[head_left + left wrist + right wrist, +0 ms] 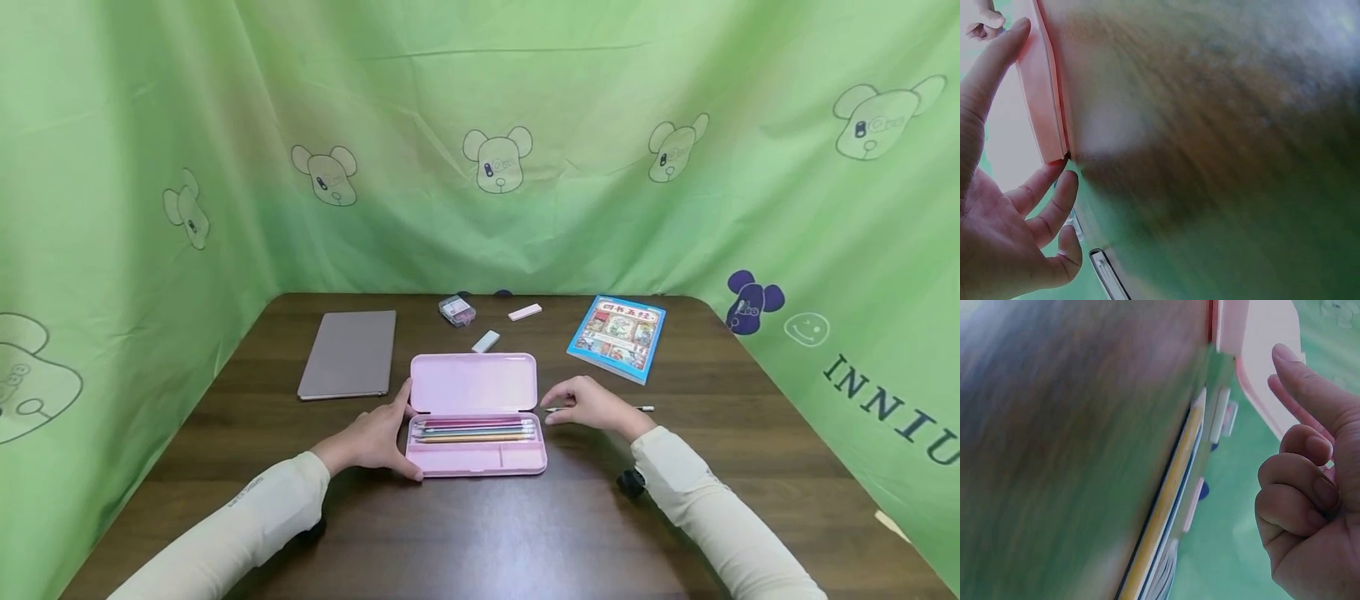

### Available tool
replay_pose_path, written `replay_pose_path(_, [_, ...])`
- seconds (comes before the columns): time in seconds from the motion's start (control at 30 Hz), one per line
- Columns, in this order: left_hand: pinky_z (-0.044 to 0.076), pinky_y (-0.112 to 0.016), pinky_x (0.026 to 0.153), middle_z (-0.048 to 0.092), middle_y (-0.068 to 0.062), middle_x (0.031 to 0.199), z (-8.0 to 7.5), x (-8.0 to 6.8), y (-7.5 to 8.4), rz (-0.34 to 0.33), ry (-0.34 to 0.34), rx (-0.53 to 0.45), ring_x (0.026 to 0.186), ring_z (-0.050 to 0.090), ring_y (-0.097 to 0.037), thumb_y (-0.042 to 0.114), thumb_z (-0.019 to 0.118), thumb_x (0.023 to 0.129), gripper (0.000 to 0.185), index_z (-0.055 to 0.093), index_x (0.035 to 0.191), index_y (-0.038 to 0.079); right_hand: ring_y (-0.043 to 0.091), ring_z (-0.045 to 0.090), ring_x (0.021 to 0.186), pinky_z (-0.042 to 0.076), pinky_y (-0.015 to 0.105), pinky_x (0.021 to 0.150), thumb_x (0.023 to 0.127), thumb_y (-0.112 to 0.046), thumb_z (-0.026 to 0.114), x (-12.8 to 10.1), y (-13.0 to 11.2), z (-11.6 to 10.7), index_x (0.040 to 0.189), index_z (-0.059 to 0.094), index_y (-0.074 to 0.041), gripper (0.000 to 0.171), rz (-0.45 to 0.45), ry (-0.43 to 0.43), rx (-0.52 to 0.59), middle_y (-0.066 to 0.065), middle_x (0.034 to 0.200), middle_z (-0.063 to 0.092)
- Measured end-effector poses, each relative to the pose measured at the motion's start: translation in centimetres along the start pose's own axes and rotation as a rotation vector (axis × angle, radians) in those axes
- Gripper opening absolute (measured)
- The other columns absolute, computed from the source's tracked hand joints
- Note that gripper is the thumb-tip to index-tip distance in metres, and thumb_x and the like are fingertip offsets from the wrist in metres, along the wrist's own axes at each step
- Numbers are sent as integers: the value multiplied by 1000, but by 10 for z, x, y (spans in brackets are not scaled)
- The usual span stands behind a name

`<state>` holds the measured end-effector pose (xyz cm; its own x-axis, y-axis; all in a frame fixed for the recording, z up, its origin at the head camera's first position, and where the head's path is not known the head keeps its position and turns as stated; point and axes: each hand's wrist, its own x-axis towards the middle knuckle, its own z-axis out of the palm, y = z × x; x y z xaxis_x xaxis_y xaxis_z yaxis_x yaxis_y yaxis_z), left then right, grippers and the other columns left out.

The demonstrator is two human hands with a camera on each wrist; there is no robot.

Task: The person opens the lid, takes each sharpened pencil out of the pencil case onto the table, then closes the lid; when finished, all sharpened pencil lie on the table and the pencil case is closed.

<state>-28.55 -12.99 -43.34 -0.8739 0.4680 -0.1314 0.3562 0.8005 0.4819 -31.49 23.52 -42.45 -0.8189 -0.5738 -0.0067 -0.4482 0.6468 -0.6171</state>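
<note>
- The left hand [375,440] rests against the left end of the pencil case [476,446], at the case's 9 o'clock. Its fingers are spread and nearly straight, the thumb up by the hinge corner and a finger along the front corner; it touches the case without closing round it.
- In the left wrist view the same hand [1004,212] shows relaxed fingers touching the pink edge of the case [1041,94].
- The right hand [588,406] hovers just beside the case's right end, at its 3 o'clock, holding nothing. The right wrist view shows its [1310,487] index finger stretched toward the lid and the other fingers loosely curled.
- A pen [643,408] lies on the table [480,533] under and behind that hand.
- The pencil case lies open at the table's middle, lid [474,382] flat at 12 o'clock, with pencils [474,430] laid side by side in the long compartment.
- At 12 o'clock from the lid lie a white eraser [485,341], a pink eraser [524,312] and a small clear box [457,310].
- A grey notebook [349,353] lies at 10 o'clock and a picture book [617,337] at 2 o'clock.
- A green cloth [480,133] hangs around the table.
</note>
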Motion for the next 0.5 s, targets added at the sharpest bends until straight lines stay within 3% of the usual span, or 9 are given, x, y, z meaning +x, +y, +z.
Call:
replay_pose_path(0.23, [33, -56, 97, 55, -1, 127, -1, 1, -1, 0, 19, 0, 119, 48, -25, 58, 83, 51, 140, -3, 147, 3, 6, 37, 58, 34, 21, 54, 79, -20, 73, 14, -9, 7, 95, 71, -11, 19, -30, -47, -14, -4, 66, 52])
replay_pose_path(0.5, [34, -55, 96, 55, -1, 126, 1, 0, -1, -9, 7, -3, 120, 47, -25, 59, 83, 50, 141, -3, 148, 4, 5, 42, 64, 35, 19, 58, 75, -23, 76, 21, -13, 18, 96, 72, -9, 25, -26, -97, -60, -5, 77, 63])
